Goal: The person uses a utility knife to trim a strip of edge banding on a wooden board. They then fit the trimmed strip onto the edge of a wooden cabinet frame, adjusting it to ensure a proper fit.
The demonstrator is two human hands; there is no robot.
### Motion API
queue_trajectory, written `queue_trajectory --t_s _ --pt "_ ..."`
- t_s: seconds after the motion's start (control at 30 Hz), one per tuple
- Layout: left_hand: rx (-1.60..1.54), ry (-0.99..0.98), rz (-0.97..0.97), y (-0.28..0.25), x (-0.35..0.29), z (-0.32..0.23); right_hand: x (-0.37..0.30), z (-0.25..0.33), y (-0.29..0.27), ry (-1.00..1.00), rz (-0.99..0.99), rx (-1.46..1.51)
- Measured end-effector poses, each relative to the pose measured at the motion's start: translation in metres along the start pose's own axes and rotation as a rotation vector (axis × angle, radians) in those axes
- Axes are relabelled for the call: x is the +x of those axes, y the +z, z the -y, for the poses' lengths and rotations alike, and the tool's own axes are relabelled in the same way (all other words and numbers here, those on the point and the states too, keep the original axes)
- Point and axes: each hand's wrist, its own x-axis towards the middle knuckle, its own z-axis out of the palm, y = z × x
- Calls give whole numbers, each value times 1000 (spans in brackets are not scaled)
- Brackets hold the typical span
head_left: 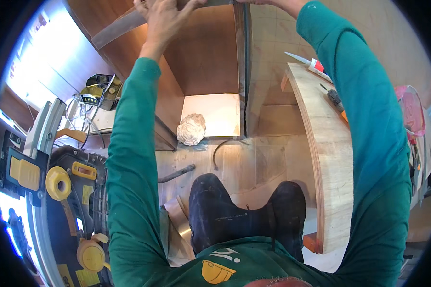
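Brown cabinet (203,57) backs splayed left fingers (189,9), right fingers (248,1) unclear; white lettering (227,255) marks shirt (177,270).

1. The left hand (165,21), fingers spread, is at the grey-brown front strip (117,30) of an open wooden cabinet (203,57); its grip is unclear.
2. The right hand (261,2), mostly cut off by the upper edge, is near the cabinet's right side.
3. A crumpled whitish lump (191,129) sits at the front left of the cabinet's pale base (222,112).
4. On the floor (282,150), a curved dark strip (214,155) and a dark tube (177,174) lie apart.
5. At right, a plywood bench (335,158) bears a nozzled cartridge (317,68) and a dark tool (335,99).
6. At left, a yellow roll (51,182) and a yellow tape measure (92,256) are among black gear (64,158).
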Motion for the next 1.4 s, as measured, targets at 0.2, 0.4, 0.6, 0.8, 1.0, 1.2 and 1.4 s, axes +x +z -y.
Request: queue_trajectory --t_s 0.2,0.4,0.6,0.8,1.0,1.2,1.4 --pt "-26 43 -81 19 11 -21 -2 -2 1 -35 -11 8" --pt "10 29 -65 8 5 -19 -50 36 68 230 -925 401" --pt "-58 53 -79 11 9 -25 -49 93 133 389 -897 445" --pt "-60 34 -53 8 10 -26 -36 121 139 616 -789 485" --pt "-73 42 -52 6 9 -27 -53 110 141 511 -714 437" --pt "-81 24 -24 4 10 -30 -54 102 142 430 -793 479" --pt "-71 19 -19 4 10 -29 -46 97 116 418 -648 529"
